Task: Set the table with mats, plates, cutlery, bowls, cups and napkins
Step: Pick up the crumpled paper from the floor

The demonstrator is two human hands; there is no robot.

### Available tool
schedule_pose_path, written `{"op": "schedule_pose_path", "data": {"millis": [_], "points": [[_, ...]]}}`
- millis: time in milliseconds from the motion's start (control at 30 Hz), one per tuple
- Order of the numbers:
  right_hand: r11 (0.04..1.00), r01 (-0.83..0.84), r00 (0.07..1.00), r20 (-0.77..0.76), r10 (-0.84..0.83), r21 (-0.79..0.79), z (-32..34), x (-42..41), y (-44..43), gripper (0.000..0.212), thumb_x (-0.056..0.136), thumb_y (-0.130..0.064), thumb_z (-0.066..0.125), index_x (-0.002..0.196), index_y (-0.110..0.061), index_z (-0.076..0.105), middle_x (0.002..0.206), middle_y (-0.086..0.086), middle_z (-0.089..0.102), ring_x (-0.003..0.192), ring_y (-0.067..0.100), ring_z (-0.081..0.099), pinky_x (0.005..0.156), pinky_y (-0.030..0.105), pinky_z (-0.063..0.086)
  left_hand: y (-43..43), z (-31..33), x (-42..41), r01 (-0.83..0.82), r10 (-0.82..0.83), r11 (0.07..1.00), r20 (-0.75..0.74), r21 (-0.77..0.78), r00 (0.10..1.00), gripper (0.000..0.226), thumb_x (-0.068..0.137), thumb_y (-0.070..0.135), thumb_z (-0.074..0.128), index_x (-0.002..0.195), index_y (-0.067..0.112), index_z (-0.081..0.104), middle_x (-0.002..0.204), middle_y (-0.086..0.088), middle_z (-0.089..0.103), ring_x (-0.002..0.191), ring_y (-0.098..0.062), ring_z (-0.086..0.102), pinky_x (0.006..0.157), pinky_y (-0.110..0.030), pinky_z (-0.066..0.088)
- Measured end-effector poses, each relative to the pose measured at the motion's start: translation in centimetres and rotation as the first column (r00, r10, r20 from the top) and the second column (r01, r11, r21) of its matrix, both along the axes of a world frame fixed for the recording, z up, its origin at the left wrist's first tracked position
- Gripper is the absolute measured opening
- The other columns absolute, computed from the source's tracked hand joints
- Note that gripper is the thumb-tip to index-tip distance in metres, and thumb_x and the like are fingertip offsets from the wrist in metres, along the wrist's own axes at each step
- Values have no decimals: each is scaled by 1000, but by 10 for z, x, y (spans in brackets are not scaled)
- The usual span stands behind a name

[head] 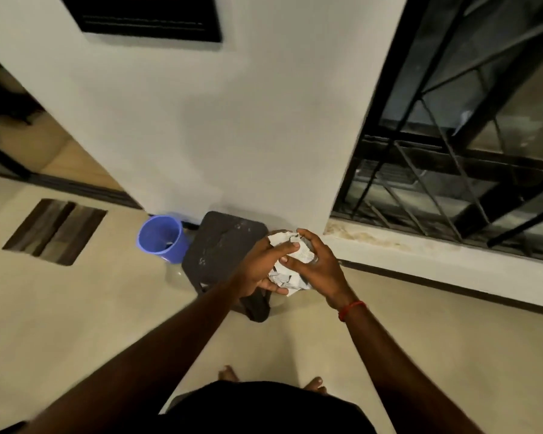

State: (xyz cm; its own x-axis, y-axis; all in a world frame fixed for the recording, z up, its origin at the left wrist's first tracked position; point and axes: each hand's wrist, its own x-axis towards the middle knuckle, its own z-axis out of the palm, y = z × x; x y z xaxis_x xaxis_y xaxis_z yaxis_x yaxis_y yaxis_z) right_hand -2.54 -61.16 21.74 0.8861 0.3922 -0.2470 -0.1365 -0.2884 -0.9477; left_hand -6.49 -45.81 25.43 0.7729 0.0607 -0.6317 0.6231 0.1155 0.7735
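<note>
A crumpled wad of white paper [287, 270] is squeezed between both my hands, out in front of me above the floor. My left hand [262, 269] cups it from the left and below, thumb across the top. My right hand [314, 266] presses on it from the right, fingers curled over the upper edge; a red thread band circles that wrist. No table, mats, plates or cutlery are in view.
A dark plastic stool [220, 245] stands against the white wall just below my hands. A blue plastic bin [162, 238] sits left of it. A barred window [452, 151] with a low sill is at right. Beige floor tiles lie all around; my bare feet [229, 372] show below.
</note>
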Motion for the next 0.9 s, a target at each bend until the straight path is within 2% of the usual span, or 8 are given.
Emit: {"op": "schedule_pose_path", "data": {"millis": [67,200,300,367,500,667,833,900], "points": [[999,-48,999,-1,48,-10,-1,-5,36,82,61,-66,82,134,-42,53,128,-13,64,114,9,62,96,39,56,33,-1,-15,-72,72,997,-7,-18,997,36,88,43,77,121,32,67,111,-6,75,94,-31,76,74,-60,61],[992,-123,992,-17,122,-9,-3,-21,107,80,66,-64,82,137,-42,52,133,-13,61,118,9,60,97,34,56,99,-2,-41,-164,164,986,-14,-23,986,38,88,44,76,122,30,66,110,-5,76,96,-30,76,74,-59,61],[984,-178,984,-2,178,-25,-10,-34,167,80,62,-72,79,133,-47,52,130,-15,62,116,9,61,96,38,56,156,-8,-64,-225,225,974,-7,-30,974,44,86,47,77,126,31,64,115,-7,74,100,-32,74,74,-60,61],[979,-203,979,-14,203,-10,-10,-44,199,71,67,-60,84,130,-44,55,124,-14,65,111,9,64,92,37,58,185,-9,-78,-262,261,965,-14,-33,965,44,87,46,76,127,31,64,116,-7,74,102,-33,74,72,-56,62],[971,-237,970,-46,238,34,-5,-64,258,59,78,-27,85,131,-28,57,117,-8,68,104,9,67,80,22,59,239,-5,-105,-301,301,953,1,-36,953,41,92,44,71,129,30,62,118,-6,73,104,-32,72,68,-48,62],[951,-307,946,-103,308,22,-11,-65,317,70,73,-42,86,135,-34,55,126,-6,66,112,17,65,90,46,59,295,-7,-120,-355,356,933,12,-66,934,38,93,43,69,128,29,61,117,-6,73,102,-29,73,75,-53,63],[937,-349,934,-90,345,-31,-20,-58,376,68,78,-37,83,138,-30,52,121,-14,60,114,10,59,91,33,55,348,-24,-116,-371,371,928,10,-37,928,46,93,49,67,134,31,55,122,-6,71,104,-30,73,79,-56,62],[932,-361,929,-99,356,-33,-27,-53,399,71,80,-38,81,142,-28,48,126,-11,58,117,12,56,94,35,54,371,-33,-110,-355,355,934,11,-28,935,49,94,52,64,136,31,52,126,-6,68,106,-31,71,81,-56,61]]}}
